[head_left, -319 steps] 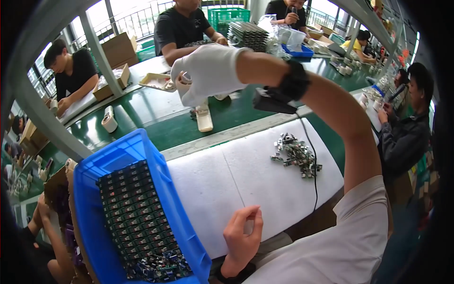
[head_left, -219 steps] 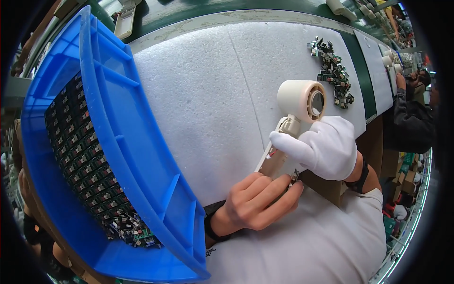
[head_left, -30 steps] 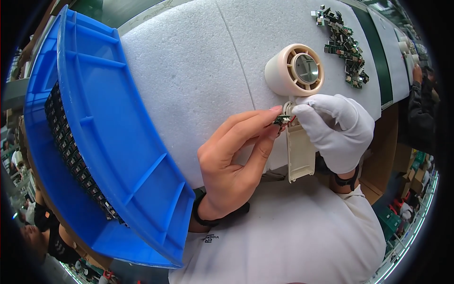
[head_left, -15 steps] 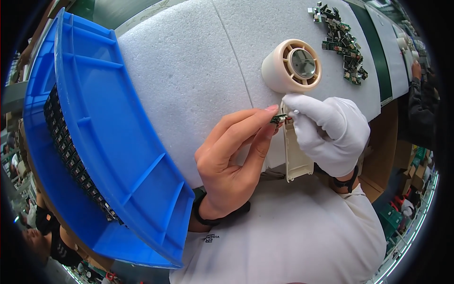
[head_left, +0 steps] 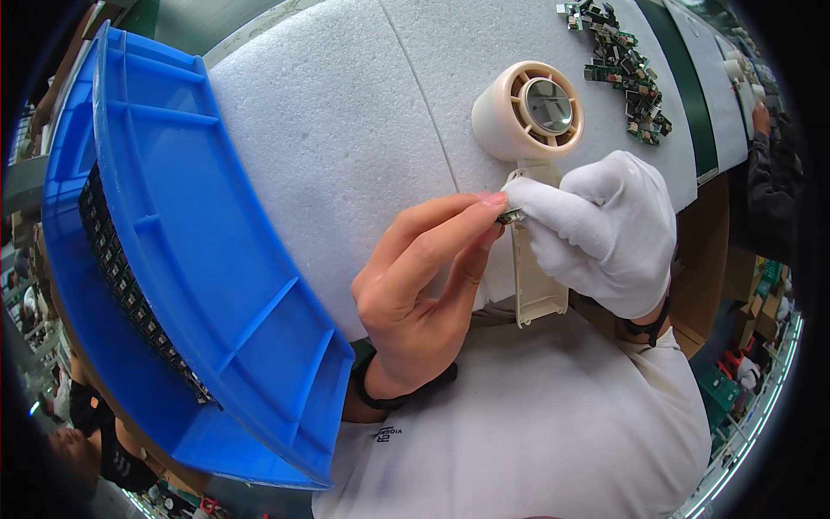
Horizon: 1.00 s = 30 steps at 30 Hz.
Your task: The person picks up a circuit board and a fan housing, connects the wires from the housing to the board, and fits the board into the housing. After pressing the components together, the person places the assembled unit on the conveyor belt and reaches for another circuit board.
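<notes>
My bare left hand (head_left: 419,281) pinches a small green circuit board (head_left: 507,217) between thumb and fingertips. Against the board's right end press the closed fingertips of my right hand (head_left: 609,233), which wears a white glove; whatever they grip is hidden. Beneath both hands lies a cream handheld fan (head_left: 497,121), its round head with a mirror-like centre pointing away from me. Its handle (head_left: 540,290) looks like an opened, hollow shell and reaches toward my body, partly covered by the glove.
A blue plastic bin (head_left: 199,199) stands at the left, with a row of dark parts (head_left: 130,285) inside. Loose circuit boards (head_left: 627,73) lie heaped at the far right of the white foam mat (head_left: 328,112). Another person's hand (head_left: 761,119) shows at the far right.
My right hand has shifted its grip, its fingertips now closer against the board and the hand turned. The fan appears slightly further up and left. My left hand keeps pinching the board.
</notes>
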Motion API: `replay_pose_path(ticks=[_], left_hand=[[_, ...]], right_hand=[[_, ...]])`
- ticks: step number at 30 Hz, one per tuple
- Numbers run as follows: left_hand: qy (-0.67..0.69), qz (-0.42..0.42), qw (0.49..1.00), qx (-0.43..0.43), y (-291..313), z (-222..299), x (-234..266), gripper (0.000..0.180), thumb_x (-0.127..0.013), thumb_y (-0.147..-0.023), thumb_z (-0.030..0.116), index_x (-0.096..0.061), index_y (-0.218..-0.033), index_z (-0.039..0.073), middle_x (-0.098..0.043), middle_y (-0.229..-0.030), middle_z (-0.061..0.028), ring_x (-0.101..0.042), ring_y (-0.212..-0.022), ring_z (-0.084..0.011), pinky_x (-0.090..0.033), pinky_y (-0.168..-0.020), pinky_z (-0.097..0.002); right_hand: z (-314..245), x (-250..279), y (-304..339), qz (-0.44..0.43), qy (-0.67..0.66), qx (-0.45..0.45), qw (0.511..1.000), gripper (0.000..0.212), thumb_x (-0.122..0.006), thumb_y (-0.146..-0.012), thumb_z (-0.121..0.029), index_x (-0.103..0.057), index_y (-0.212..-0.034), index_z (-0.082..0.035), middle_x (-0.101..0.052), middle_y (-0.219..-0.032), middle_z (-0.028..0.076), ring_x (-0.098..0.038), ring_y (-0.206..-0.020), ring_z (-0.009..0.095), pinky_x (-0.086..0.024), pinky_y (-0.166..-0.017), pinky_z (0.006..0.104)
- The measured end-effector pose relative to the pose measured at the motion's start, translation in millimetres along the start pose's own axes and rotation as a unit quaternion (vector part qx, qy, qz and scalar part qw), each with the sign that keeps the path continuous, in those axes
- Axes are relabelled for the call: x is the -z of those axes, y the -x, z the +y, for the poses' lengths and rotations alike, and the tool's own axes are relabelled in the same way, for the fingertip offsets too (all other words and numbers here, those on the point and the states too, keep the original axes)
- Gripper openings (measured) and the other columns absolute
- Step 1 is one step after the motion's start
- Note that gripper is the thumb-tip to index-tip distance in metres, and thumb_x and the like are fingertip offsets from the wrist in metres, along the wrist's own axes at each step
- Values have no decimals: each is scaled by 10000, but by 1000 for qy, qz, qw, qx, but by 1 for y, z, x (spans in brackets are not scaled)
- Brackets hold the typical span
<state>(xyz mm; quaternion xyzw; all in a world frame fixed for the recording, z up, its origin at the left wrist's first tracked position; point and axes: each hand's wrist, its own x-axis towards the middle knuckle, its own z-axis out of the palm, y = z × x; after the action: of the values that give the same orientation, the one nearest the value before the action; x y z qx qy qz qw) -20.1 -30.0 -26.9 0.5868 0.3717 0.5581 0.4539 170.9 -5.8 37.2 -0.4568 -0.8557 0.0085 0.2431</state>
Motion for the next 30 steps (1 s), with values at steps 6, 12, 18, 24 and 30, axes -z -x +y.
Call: replay_pose_path(ticks=[6,12,18,24,30], left_hand=[[-19,51,998,-7,-1,5,-6,403,-729,-794,-201,-767,-1126,23,-719,-1119,-166,-737,-940,-229,-617,-786,-298],[-62,44,996,-49,0,4,-6,380,-732,-804,-193,-775,-1110,28,-712,-1125,-179,-744,-943,-242,-624,-751,-286],[-82,50,994,-55,2,6,-8,383,-736,-802,-190,-776,-1114,28,-710,-1136,-180,-744,-933,-237,-616,-756,-287],[-99,55,992,-60,1,10,-11,386,-738,-797,-192,-773,-1121,16,-710,-1130,-188,-743,-919,-236,-605,-761,-289],[-86,69,993,-52,0,12,-13,379,-747,-796,-190,-770,-1121,3,-711,-1124,-203,-741,-909,-235,-602,-765,-284]], right_hand=[[4,3,-7,-20,-17,23,999,442,-822,-592,-29,-788,-1005,-183,-527,-692,-62,-490,-579,155,-379,-529,303],[7,6,-8,-19,-6,27,999,420,-821,-575,-23,-782,-952,-203,-505,-641,-68,-475,-535,150,-367,-510,299],[2,1,-6,4,-45,-12,999,387,-784,-561,4,-772,-881,-212,-487,-613,-69,-475,-516,145,-368,-497,289],[-4,-6,-5,80,-76,-56,992,350,-753,-567,25,-755,-830,-205,-489,-608,-53,-475,-510,155,-382,-501,288],[-6,-9,-8,90,-126,-80,985,350,-731,-563,33,-743,-819,-205,-481,-599,-41,-484,-507,169,-385,-495,297]])
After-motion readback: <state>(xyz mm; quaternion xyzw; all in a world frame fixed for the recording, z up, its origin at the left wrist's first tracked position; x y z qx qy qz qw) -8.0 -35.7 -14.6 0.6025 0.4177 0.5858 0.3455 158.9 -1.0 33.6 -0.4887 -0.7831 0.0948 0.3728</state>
